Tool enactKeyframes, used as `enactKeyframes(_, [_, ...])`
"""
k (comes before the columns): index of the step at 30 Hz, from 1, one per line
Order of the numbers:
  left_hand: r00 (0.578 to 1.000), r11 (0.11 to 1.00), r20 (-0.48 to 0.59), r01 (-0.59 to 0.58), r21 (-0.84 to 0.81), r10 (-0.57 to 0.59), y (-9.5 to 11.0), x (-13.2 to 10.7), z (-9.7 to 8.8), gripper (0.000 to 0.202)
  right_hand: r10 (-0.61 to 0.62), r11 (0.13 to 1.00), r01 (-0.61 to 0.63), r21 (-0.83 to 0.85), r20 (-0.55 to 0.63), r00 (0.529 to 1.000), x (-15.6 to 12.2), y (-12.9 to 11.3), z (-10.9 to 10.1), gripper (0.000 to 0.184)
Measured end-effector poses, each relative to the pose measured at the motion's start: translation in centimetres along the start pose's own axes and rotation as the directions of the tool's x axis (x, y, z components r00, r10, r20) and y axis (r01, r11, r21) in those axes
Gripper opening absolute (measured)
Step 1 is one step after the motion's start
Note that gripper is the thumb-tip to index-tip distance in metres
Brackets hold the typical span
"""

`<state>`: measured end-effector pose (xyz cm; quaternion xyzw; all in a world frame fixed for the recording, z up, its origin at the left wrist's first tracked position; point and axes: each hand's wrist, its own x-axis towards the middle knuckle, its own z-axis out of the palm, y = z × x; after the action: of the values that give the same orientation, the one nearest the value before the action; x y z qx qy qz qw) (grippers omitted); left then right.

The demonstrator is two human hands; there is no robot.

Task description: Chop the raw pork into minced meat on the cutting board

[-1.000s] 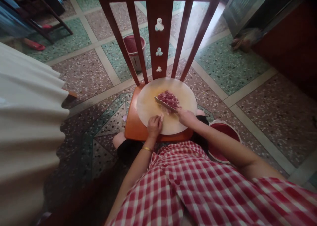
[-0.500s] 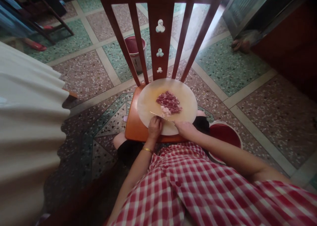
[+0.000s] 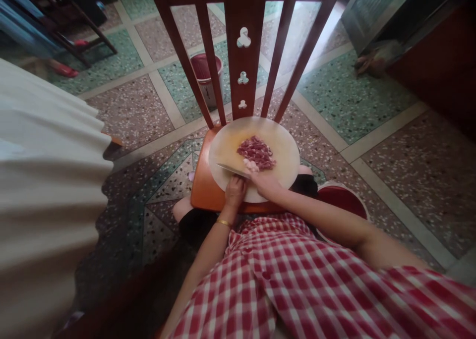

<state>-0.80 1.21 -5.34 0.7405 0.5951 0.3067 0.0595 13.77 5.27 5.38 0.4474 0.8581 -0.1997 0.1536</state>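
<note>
A round, pale cutting board (image 3: 221, 148) rests on the seat of a wooden chair (image 3: 203, 173). On its middle lies a heap of cut dark-red meat (image 3: 256, 150), with paler, fatty pieces (image 3: 251, 166) at the near edge. My right hand (image 3: 267, 184) grips a knife (image 3: 232, 169) by its handle, the blade pointing left across the near part of the board. Just under the blade, my left hand (image 3: 235, 190) is closed, its fingers curled down against the board. Whatever those fingers hold is hidden by the hand and the knife.
The chair's slatted back (image 3: 241, 56) rises beyond the board. Behind it a bucket (image 3: 208, 79) stands on the tiled floor. A red basin (image 3: 344, 200) sits at right by my knee. A pale cloth (image 3: 48, 170) hangs at left. Another person's foot (image 3: 65, 69) shows at upper left.
My right hand has slid the knife leftward and forward, coming close to my left hand. The left hand stays at the board's near edge. The whole view has shifted slightly.
</note>
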Motion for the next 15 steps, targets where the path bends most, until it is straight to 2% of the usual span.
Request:
enactKeyframes(3, [0.999, 0.999, -0.033, -0.008, -0.035, 0.007, 0.2, 0.3, -0.2, 0.017, 0.075, 0.997, -0.076, 0.025, 0.042, 0.996, -2.8, 3.0, 0.6, 0.035])
enactKeyframes(6, [0.998, 0.998, -0.059, 0.000, -0.068, -0.004, 0.4, 0.4, -0.4, 0.017, 0.146, 0.989, -0.147, 0.020, 0.040, 0.988, -3.8, 4.5, 0.3, 0.027])
enactKeyframes(10, [0.996, 0.996, -0.082, 0.025, -0.085, -0.032, 0.4, 0.2, -0.5, 0.016, 0.123, 0.992, -0.123, 0.018, -0.006, 0.992, -3.5, 3.5, -0.1, 0.025])
enactKeyframes(15, [0.993, 0.998, -0.112, 0.025, -0.056, -0.031, 0.3, -0.1, -0.4, 0.016, 0.059, 0.998, -0.058, 0.023, -0.038, 0.998, -4.1, 2.2, 0.8, 0.025])
